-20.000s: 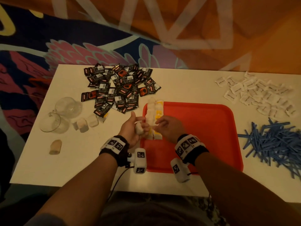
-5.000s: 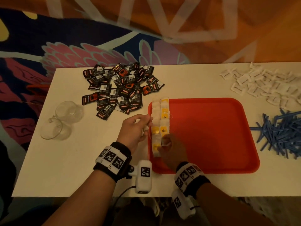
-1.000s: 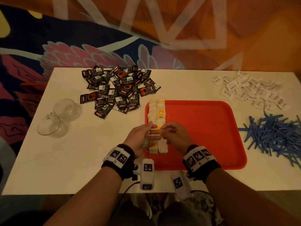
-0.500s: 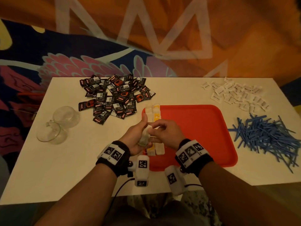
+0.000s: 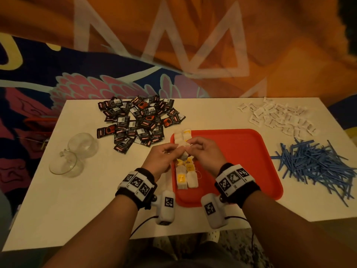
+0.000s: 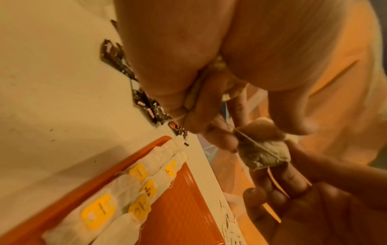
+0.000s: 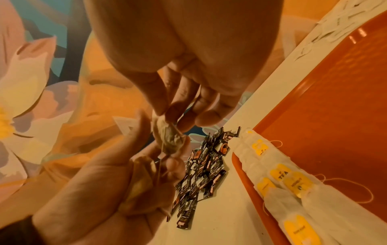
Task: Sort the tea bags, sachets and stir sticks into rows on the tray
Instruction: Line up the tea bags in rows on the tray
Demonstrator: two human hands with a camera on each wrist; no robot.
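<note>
From the head view, both hands meet above the red tray's [image 5: 241, 161] left edge: the left hand [image 5: 162, 161] and right hand [image 5: 202, 153] pinch one tea bag [image 5: 184, 151] between them, over two rows of tea bags [image 5: 186, 176]. Black sachets [image 5: 139, 120], white sachets [image 5: 278, 117] and blue stir sticks [image 5: 316, 163] lie on the tabletop [image 5: 87, 200].

At the left wrist, fingertips [image 6: 222, 140] close on the bag [image 6: 263, 154].

At the right wrist, the grip pinches the bag's [image 7: 169, 139] top.
</note>
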